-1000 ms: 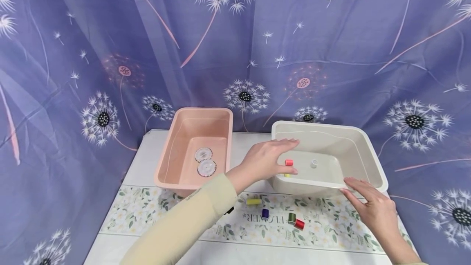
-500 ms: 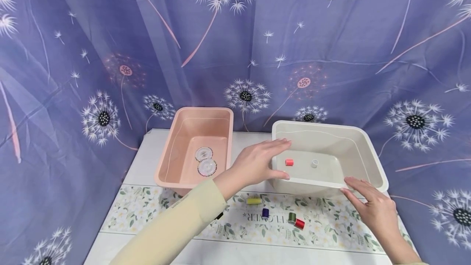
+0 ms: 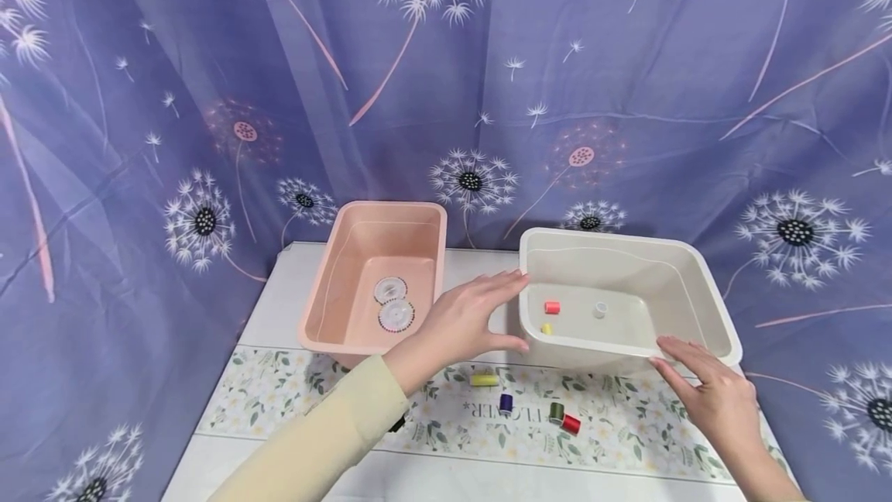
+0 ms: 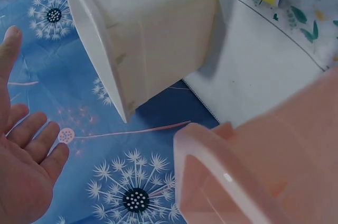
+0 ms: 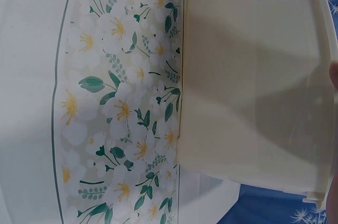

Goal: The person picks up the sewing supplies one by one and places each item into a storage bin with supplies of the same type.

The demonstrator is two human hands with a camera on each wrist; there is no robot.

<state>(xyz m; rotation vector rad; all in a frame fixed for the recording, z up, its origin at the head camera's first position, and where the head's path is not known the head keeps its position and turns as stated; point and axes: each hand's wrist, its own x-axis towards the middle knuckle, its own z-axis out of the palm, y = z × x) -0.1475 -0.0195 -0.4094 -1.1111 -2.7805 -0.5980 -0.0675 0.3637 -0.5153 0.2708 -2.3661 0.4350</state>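
Observation:
My left hand (image 3: 468, 319) hovers between the two bins, fingers and thumb spread, holding nothing; the left wrist view shows its palm (image 4: 24, 176). Beside its fingertips stands a cream bin (image 3: 592, 346), with a coral thread spool (image 3: 552, 307), a white spool (image 3: 600, 311) and a yellow spool (image 3: 547, 328) on its floor. My right hand (image 3: 714, 393) rests at the bin's front rim near the right corner, fingers fairly straight. In the right wrist view, only a bit of it shows at the right edge, by the bin's wall (image 5: 253, 81).
A pink bin (image 3: 327, 347) on the left holds two round pin wheels (image 3: 396, 316). On the floral strip lie a yellow spool (image 3: 484, 380), a dark blue spool (image 3: 506, 404), a green spool (image 3: 556, 412) and a red spool (image 3: 571, 424). My sleeve partly hides a black item (image 3: 397, 424).
My left hand has drawn back leftward from over the cream bin, uncovering the coral and yellow spools inside. My right hand stays at the rim.

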